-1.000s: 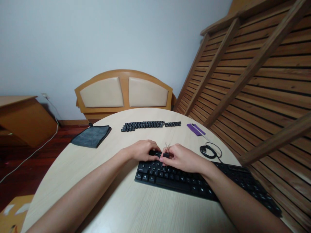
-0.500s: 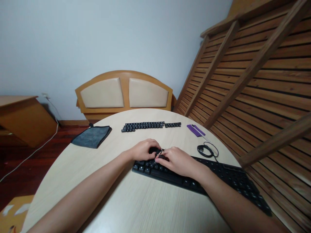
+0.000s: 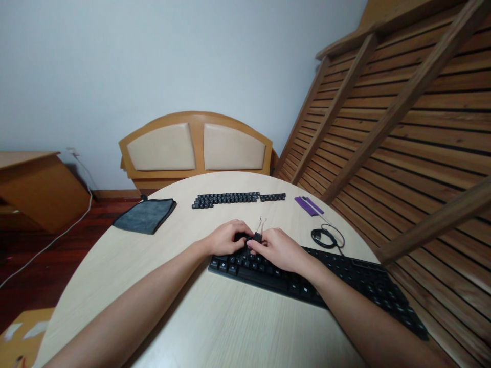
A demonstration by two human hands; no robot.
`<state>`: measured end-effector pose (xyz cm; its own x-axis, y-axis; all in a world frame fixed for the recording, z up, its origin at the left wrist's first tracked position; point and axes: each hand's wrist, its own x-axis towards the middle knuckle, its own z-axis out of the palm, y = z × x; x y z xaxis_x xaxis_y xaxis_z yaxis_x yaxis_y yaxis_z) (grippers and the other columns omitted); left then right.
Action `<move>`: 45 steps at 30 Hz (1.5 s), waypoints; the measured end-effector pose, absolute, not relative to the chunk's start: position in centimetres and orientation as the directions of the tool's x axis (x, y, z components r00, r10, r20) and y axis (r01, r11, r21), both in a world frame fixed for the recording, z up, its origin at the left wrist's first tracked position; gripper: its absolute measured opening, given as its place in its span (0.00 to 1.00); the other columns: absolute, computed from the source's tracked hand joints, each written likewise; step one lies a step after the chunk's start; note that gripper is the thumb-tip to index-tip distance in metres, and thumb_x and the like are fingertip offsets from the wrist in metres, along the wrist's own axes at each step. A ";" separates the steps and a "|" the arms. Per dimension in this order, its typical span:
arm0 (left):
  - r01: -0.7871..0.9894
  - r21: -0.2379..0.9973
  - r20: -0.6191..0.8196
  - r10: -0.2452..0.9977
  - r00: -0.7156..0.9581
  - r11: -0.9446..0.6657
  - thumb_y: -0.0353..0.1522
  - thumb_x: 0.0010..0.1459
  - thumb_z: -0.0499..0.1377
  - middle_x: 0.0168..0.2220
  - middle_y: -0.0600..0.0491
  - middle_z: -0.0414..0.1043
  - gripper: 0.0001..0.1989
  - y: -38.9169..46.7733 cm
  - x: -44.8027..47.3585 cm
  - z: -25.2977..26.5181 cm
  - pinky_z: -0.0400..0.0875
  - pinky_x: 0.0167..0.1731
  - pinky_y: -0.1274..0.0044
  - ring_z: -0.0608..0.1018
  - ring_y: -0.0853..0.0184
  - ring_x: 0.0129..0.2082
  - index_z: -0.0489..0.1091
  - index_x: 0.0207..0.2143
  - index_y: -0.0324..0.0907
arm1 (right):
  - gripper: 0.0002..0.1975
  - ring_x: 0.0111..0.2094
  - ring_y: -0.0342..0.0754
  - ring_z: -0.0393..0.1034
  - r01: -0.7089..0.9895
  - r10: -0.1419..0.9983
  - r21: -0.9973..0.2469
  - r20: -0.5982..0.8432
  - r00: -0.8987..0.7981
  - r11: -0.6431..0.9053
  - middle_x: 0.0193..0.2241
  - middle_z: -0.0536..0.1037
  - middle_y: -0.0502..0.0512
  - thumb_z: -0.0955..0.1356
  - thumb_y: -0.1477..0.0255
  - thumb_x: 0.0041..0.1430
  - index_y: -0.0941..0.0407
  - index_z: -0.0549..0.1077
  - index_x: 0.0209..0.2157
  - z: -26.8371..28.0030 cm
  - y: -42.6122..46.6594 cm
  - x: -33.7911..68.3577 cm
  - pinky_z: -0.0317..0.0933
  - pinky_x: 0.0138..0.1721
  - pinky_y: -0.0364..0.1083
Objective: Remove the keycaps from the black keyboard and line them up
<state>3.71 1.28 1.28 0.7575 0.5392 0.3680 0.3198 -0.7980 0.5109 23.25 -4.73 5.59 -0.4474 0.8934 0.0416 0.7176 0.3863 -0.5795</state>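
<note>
A black keyboard (image 3: 264, 276) lies slantwise on the table, running from the middle to the lower right. My left hand (image 3: 229, 238) curls over its far left part, thumb and fingers bent around that area; the fingertips are partly hidden. Between the closed thumb and fingers of my right hand (image 3: 282, 249) is a keycap puller (image 3: 258, 237) with a black handle. Its two thin wire prongs point up and away from me, above the keyboard's back edge. Beyond the hands, loose black keycaps (image 3: 226, 198) stand in rows on the table.
A grey cloth (image 3: 146, 215) lies at the table's left. To the right are a purple cloth strip (image 3: 307, 206) with a thin tool on it and the coiled keyboard cable (image 3: 325, 238). Wooden slats (image 3: 402, 168) lean beyond the table's right edge.
The keycap puller has turned in my right hand, and its prongs now point upward, away from the keys. My right hand has rotated slightly; my left hand has barely moved.
</note>
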 end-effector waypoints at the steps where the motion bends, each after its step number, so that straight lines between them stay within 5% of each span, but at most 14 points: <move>1: 0.320 0.513 0.366 0.540 0.758 -0.796 0.26 0.56 0.55 0.41 0.49 0.75 0.12 1.3 3.7 1.3 0.68 0.49 0.68 0.75 0.62 0.44 0.73 0.42 0.41 | 0.22 0.24 0.46 0.71 0.716 0.896 -0.586 0.042 -0.442 0.380 0.21 0.79 0.56 0.63 0.60 0.64 0.58 0.80 0.25 5.5 -4.7 23.3 0.53 0.24 0.42; 12: 0.313 0.512 0.363 0.532 0.765 -0.800 0.26 0.54 0.57 0.42 0.48 0.75 0.13 1.4 3.6 1.2 0.68 0.49 0.68 0.75 0.61 0.45 0.72 0.43 0.40 | 0.22 0.29 0.49 0.77 0.681 0.920 -0.675 -0.010 -0.392 0.283 0.27 0.82 0.58 0.64 0.59 0.62 0.59 0.80 0.26 5.1 -4.3 23.3 0.64 0.29 0.42; 18: 0.322 0.517 0.345 0.536 0.770 -0.794 0.26 0.55 0.57 0.42 0.49 0.76 0.13 1.4 3.6 1.4 0.67 0.49 0.68 0.74 0.62 0.45 0.72 0.43 0.40 | 0.20 0.30 0.48 0.78 0.491 0.925 -0.871 -0.161 -0.343 0.030 0.29 0.82 0.61 0.66 0.60 0.61 0.63 0.78 0.28 4.1 -3.3 23.5 0.70 0.31 0.43; 24: 0.276 0.581 0.366 0.549 0.751 -0.765 0.31 0.59 0.57 0.43 0.48 0.76 0.11 1.2 3.6 1.7 0.67 0.50 0.68 0.75 0.62 0.45 0.72 0.44 0.40 | 0.19 0.31 0.49 0.78 0.430 0.976 -0.895 0.022 -0.215 0.115 0.31 0.82 0.62 0.66 0.60 0.61 0.62 0.77 0.30 3.8 -3.0 23.7 0.71 0.35 0.44; 33: 0.214 0.835 0.268 0.713 0.647 -0.507 0.34 0.58 0.62 0.38 0.48 0.78 0.09 1.0 4.1 1.9 0.71 0.46 0.69 0.78 0.64 0.40 0.73 0.38 0.37 | 0.21 0.34 0.51 0.78 0.504 0.971 -0.831 0.180 -0.158 0.236 0.32 0.82 0.60 0.64 0.56 0.62 0.60 0.78 0.31 3.4 -2.7 23.9 0.69 0.38 0.45; 45: 0.206 0.840 0.316 0.761 0.567 -0.502 0.36 0.57 0.62 0.37 0.50 0.76 0.11 1.5 3.9 1.1 0.71 0.42 0.71 0.76 0.66 0.38 0.72 0.39 0.38 | 0.19 0.32 0.46 0.78 0.211 0.989 -0.974 -0.103 -0.105 -0.079 0.35 0.81 0.64 0.64 0.62 0.65 0.62 0.77 0.44 3.8 -2.1 23.4 0.72 0.34 0.42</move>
<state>3.95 1.49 1.10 0.5668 0.7609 0.3158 0.2056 -0.5018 0.8402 23.42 -2.15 3.80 -0.1046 0.9892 -0.1027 0.2105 -0.0789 -0.9744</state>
